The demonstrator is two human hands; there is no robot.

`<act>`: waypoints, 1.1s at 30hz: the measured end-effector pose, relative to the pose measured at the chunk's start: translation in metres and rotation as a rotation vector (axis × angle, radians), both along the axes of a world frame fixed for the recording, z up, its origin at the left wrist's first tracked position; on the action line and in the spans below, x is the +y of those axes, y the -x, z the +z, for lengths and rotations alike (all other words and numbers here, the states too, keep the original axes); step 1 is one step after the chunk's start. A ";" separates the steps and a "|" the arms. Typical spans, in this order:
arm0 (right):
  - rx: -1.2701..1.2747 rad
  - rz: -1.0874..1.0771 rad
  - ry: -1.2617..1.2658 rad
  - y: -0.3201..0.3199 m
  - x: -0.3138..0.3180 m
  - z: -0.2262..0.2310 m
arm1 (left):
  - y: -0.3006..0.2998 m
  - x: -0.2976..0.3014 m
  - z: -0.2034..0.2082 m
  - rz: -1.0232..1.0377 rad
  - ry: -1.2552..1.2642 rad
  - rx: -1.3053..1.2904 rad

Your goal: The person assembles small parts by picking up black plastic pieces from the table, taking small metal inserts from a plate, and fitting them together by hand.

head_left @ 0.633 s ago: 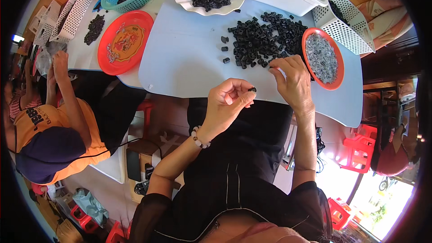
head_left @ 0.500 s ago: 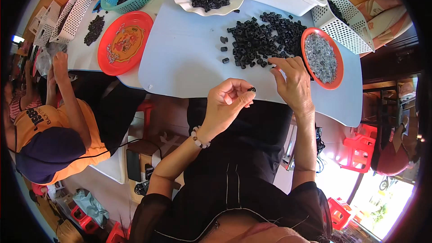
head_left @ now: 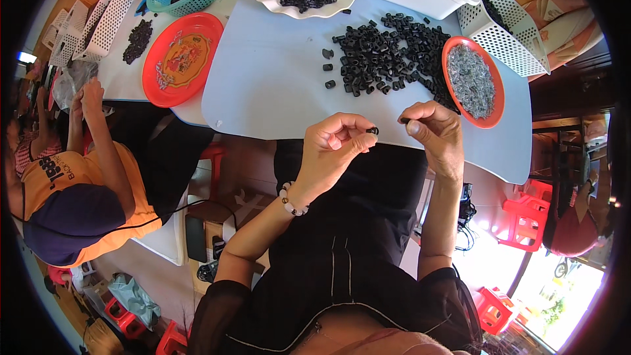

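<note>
Single head view: left fisheye of worn pair, facing steeply down, fairly near; hands (head_left: 330,149) mid-frame, bench (head_left: 269,72) beyond, edges bowed rimward

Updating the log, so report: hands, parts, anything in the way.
Left hand pinching small black part. Right hand pinching dark piece, apart from left. Possible obstacles: black pile, orange bowl, both just beyond right hand.
</note>
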State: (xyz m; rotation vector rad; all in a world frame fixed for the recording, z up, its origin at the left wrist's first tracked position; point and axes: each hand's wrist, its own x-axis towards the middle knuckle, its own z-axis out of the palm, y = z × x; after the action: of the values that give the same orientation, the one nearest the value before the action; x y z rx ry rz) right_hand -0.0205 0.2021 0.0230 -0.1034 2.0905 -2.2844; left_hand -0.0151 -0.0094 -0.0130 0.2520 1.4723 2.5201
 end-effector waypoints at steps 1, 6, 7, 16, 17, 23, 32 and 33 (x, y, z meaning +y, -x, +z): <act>-0.006 0.022 0.039 -0.001 -0.002 -0.004 | 0.000 0.001 0.000 -0.002 -0.006 0.012; -0.133 0.084 0.189 -0.010 -0.012 -0.003 | -0.003 0.000 0.004 -0.006 0.026 0.068; -0.133 0.085 0.190 -0.011 -0.013 -0.003 | -0.003 -0.001 0.004 -0.006 0.047 0.105; -0.194 0.225 0.205 -0.013 -0.009 0.000 | -0.006 -0.003 0.010 -0.024 0.098 0.159; -0.194 0.227 0.188 -0.013 -0.008 0.000 | -0.006 -0.003 0.010 -0.023 0.099 0.159; -0.236 0.170 0.150 -0.015 -0.012 0.002 | -0.006 -0.003 0.008 -0.038 0.142 0.205; -0.223 0.258 0.223 -0.016 -0.004 -0.010 | -0.007 -0.004 0.007 -0.053 0.188 0.221; -0.225 0.260 0.227 -0.017 -0.004 -0.010 | -0.008 -0.003 0.006 -0.063 0.176 0.202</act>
State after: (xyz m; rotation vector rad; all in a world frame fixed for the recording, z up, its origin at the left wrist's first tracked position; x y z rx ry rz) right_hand -0.0038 0.1980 0.0130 -0.1127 1.6050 -2.2469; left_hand -0.0074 -0.0127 -0.0070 0.5276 1.7197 2.3553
